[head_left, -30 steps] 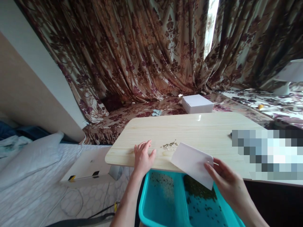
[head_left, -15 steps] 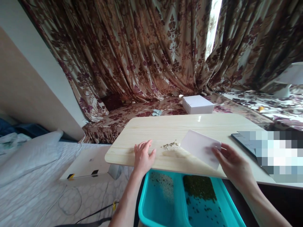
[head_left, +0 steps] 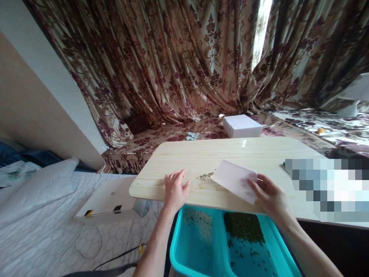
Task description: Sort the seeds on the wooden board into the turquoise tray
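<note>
My right hand [head_left: 269,194] grips the right end of a thin white rectangular sheet [head_left: 235,179], tilted over the light wooden table [head_left: 184,154]. The sheet's left edge meets a small pile of mixed pale and dark green grains [head_left: 206,176]. To the left of the pile, my left hand [head_left: 176,188] rests at the table's front edge, fingers spread and holding nothing. Below the edge stands a turquoise two-part tub [head_left: 173,250]. Whitish grains [head_left: 198,223] with dark specks lie in its left compartment, and dark green grains [head_left: 245,227] in its right one.
A blurred-out device [head_left: 323,184] lies on the table's right side. Behind the table are a white box [head_left: 242,126] and a folded cloth [head_left: 191,136] on the patterned ledge. A white case [head_left: 106,196] and a cable [head_left: 121,254] lie on the bed at left.
My right hand has moved the white sheet left, and it now covers part of the grain pile. My left hand has hardly moved.
</note>
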`<state>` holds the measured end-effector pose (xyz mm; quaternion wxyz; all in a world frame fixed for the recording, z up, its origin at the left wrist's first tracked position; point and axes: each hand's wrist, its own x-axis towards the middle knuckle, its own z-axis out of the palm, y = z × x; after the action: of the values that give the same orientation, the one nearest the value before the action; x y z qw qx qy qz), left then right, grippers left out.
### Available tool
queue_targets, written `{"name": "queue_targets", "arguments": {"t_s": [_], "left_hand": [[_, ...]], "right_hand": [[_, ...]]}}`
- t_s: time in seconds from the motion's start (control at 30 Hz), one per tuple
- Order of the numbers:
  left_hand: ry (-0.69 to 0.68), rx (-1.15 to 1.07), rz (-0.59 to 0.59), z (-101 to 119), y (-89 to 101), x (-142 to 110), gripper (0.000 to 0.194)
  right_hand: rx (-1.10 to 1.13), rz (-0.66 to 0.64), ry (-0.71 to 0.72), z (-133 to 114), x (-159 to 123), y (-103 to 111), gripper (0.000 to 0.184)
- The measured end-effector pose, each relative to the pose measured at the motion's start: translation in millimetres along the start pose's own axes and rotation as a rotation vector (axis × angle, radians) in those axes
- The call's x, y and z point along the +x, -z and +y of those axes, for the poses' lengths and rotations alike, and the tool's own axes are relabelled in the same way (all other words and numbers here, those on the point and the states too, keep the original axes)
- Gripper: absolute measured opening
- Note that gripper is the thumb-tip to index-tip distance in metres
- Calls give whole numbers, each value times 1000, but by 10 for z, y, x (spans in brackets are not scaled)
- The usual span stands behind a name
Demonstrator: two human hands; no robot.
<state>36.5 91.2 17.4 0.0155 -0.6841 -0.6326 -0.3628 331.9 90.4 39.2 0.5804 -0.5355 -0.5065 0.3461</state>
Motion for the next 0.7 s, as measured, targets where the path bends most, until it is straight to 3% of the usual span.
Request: {"name": "queue_targets", "arguments": {"t_s": [0.3, 0.5, 0.7], "left_hand": [[24, 49, -67, 29, 42, 18, 39], [56, 146, -118, -32, 245, -26, 22], [87, 186, -153, -72, 376, -138, 23]], "right_hand": [[52, -117, -3, -117, -148, -168, 57], [76, -186, -8, -179, -252, -214, 56], [64, -228, -8, -217, -379, -236, 56]]}}
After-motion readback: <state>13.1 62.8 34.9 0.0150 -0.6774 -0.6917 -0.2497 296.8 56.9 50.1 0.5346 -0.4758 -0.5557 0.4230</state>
